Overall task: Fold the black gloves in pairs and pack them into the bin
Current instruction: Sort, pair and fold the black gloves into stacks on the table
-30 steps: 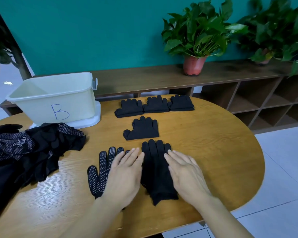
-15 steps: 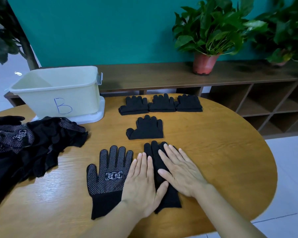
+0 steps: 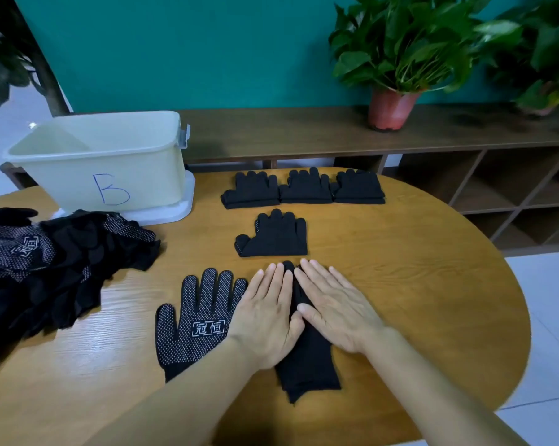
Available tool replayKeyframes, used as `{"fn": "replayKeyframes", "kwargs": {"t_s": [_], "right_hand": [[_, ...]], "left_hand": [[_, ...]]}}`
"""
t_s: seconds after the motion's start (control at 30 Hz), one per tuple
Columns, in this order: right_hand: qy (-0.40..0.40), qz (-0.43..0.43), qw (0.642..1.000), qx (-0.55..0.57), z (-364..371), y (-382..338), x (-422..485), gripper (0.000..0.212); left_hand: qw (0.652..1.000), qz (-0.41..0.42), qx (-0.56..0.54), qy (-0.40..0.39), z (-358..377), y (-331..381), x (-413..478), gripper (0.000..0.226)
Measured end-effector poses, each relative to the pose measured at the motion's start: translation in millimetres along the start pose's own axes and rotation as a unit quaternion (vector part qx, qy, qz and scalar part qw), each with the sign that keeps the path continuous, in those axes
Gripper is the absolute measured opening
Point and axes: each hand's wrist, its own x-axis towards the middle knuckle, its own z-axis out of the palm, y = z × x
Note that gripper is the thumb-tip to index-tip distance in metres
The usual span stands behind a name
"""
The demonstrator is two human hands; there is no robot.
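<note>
Two flat hands rest on one glove. The left hand [image 3: 268, 317] and the right hand [image 3: 336, 313] lie side by side on the plain black glove [image 3: 307, 368], their fingers [image 3: 316, 275] straight and close together, pressing down and gripping nothing. That glove lies near the front edge of the tabletop [image 3: 400, 268]. Its long axis runs away from me, with the cuff sticking out below the wrists and the tip showing between the two sets of fingertips. I cannot tell whether it is one layer or two.

The relation I would steer by is sideways. The dotted glove [image 3: 194, 320] lies flat, dots up, just left of the left hand, roughly parallel to the pressed glove and pointing the same way. The left hand is plainly nearer, its outer edge touching or overlapping that glove's right side. The right hand would have to cross over, so I judge the left hand should fetch it.

Farther off, one folded pair [image 3: 273, 235] lies alone with a row of three folded pairs [image 3: 305, 188] behind it, all on the tabletop and none in the bin [image 3: 143, 169] at far left. A loose heap of gloves [image 3: 62, 252] sits in front of the bin.
</note>
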Motion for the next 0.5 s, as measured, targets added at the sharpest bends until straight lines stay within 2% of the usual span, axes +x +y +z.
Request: {"fn": "replayKeyframes", "kwargs": {"t_s": [0.13, 0.2, 0.27, 0.37, 0.5], "right_hand": [[-0.007, 0.016, 1.0, -0.017, -1.9, -0.5, 0.0, 0.068], [0.008, 0.035, 0.999, -0.003, -2.6, 1.3, -6.4, 0.07], [0.036, 0.05, 0.998, 0.02, -2.7, 5.7, -17.7, 0.075], [0.066, 0.041, 0.996, 0.043, -3.1, 4.1, -38.6, 0.076], [0.085, 0.007, 0.994, 0.066, -0.3, -13.5, -60.2, 0.072]], "left_hand": [[0.999, -0.024, 0.022, 0.024, 0.7, -5.4, 0.5, 0.085], [0.995, -0.045, -0.032, 0.082, -3.9, -10.0, -7.3, 0.08], [0.984, -0.04, -0.098, 0.147, -8.4, -13.5, -24.6, 0.066], [0.963, 0.024, -0.172, 0.207, -10.1, -12.1, -55.6, 0.053], [0.966, 0.116, -0.159, 0.168, -7.4, -5.4, -80.8, 0.063]]}}
